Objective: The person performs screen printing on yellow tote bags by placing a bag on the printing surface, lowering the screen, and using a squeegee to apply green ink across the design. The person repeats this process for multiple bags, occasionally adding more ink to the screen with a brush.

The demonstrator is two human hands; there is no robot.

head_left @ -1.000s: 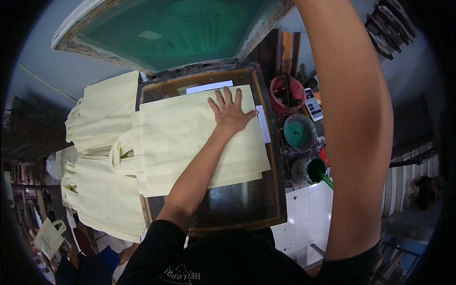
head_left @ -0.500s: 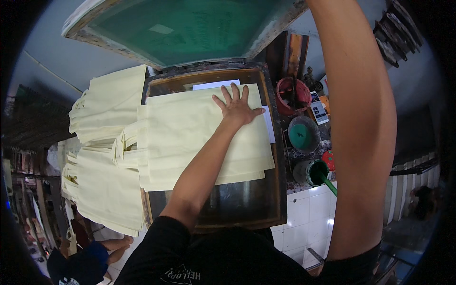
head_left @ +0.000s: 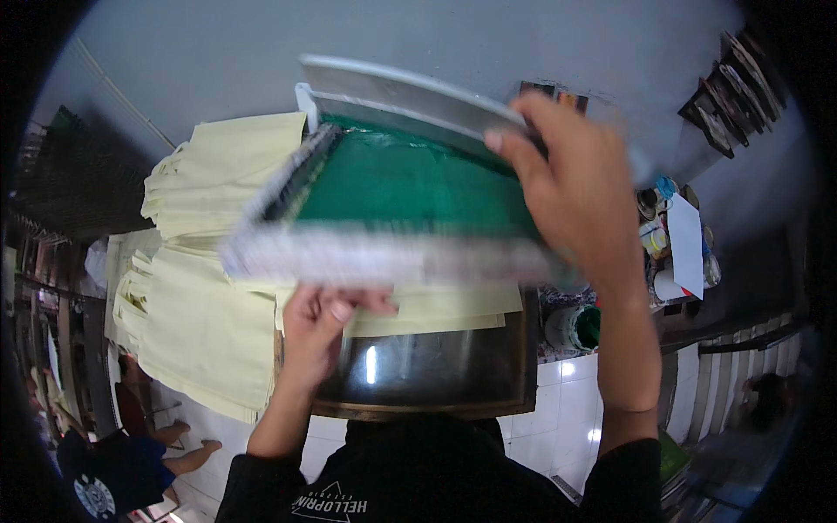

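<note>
A printing screen (head_left: 410,187) with green mesh and a pale, worn frame hangs tilted above the table; its near edge is smeared by motion. At its far side leans a long grey squeegee (head_left: 410,91). My right hand (head_left: 580,187) grips the right end of that squeegee between thumb and fingers. Just below the screen's near edge is my left hand (head_left: 323,327), open, fingers partly stretched to the right; whether it touches the frame I cannot tell. Under the screen lie cream fabric pieces (head_left: 436,321), mostly hidden, on the dark glassy table board (head_left: 427,370).
Stacks of cream fabric bags (head_left: 205,322) lie at the left. Right of the table stand a paint pot with green inside (head_left: 571,329) and several small containers beside a white sheet (head_left: 686,244). Another person (head_left: 118,471) is at the lower left.
The screen has come down from its raised position over the fabric. My left hand has left the fabric and drawn nearer. My right arm has lowered, its hand now on the squeegee.
</note>
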